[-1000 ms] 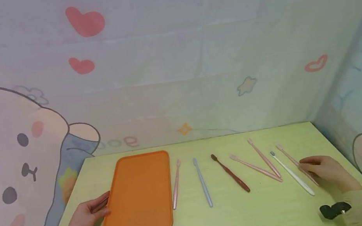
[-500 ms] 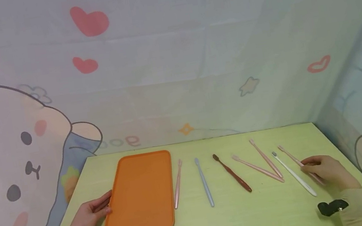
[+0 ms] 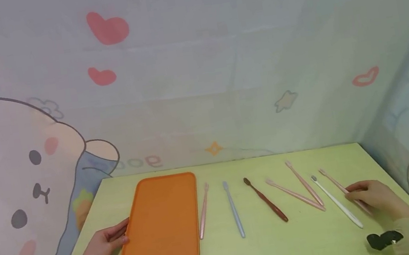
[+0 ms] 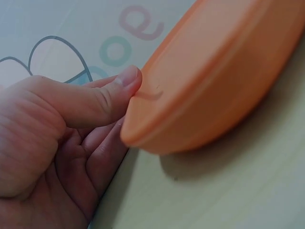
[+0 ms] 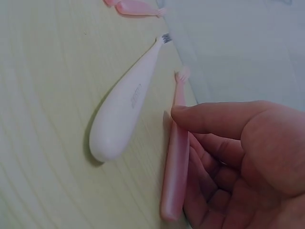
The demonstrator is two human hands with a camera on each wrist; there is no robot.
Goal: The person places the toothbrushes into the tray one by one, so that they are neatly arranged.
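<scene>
Looks like early stage. My left hand (image 3: 101,248) pinches the left rim of the orange tray (image 3: 159,223), at the left of the surface (image 3: 272,250); no toothbrush lies on it. My right hand (image 3: 376,198) pinches the rightmost pink toothbrush (image 3: 332,180), far right; can't tell if it's lifted. So one brush is in hand, six are untouched. From the right: white toothbrush (image 3: 336,201) just beside the held one, two slanting pink toothbrushes (image 3: 296,195) with near ends touching or almost, brown toothbrush (image 3: 266,200), blue toothbrush (image 3: 234,209), then another pink toothbrush (image 3: 204,211) right beside the tray. Nothing looks finished; my guess, nearly all the handling is left.
</scene>
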